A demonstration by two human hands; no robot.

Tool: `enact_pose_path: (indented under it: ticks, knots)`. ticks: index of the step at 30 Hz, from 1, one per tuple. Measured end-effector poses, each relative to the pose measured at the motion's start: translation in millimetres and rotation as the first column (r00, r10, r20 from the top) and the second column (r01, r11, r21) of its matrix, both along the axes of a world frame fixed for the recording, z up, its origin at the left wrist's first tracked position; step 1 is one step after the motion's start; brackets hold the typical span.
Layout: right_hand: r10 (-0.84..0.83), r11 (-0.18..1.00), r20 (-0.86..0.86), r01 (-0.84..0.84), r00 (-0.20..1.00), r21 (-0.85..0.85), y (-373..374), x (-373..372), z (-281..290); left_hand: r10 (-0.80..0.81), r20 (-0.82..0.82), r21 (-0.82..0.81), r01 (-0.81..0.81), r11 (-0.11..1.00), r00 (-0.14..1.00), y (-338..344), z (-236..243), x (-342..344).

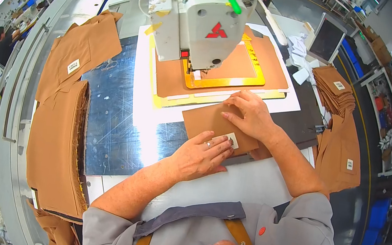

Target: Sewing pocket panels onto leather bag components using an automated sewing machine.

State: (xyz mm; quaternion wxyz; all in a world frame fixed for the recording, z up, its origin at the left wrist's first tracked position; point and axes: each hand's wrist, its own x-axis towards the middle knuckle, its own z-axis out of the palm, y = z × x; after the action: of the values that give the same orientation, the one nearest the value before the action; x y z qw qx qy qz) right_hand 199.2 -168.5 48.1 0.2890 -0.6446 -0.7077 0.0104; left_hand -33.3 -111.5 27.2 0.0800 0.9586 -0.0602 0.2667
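Note:
A brown fabric piece (207, 119) lies in front of the sewing machine, on the near part of the work plate. Near its lower edge is a small white label (232, 139). My left hand (203, 157), a ring on one finger, lies over the fabric with outstretched fingers touching the label. Its thumb is apart, by the fabric's near edge. My right hand (253, 115) rests at the fabric's far right side, fingers bent and thumb spread from them. Beyond it, the yellow frame (257, 78) presses on another brown panel (167, 77) under the machine head (206, 26).
Brown fabric stacks (54, 141) line the left side. More labelled brown pieces (339, 155) hang over the right edge, below a folded pile (332, 85). White scraps (297, 49) sit near a dark screen (328, 38). The machine head overhangs the plate.

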Motion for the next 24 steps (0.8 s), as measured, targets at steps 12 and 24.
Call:
enact_pose_path:
  ticks: [12,24]
  knots:
    - [0.165,0.982,0.021,-0.162,0.986,-0.100,27.6,-42.4,-7.5,0.138,-0.091,0.173,-0.121,0.977,0.986,-10.7,0.3,-13.6]
    - [0.100,0.987,-0.096,-0.111,0.990,-0.118,25.1,-37.6,-9.1,0.171,-0.399,0.202,-0.095,0.975,0.901,-24.1,34.1,-28.5]
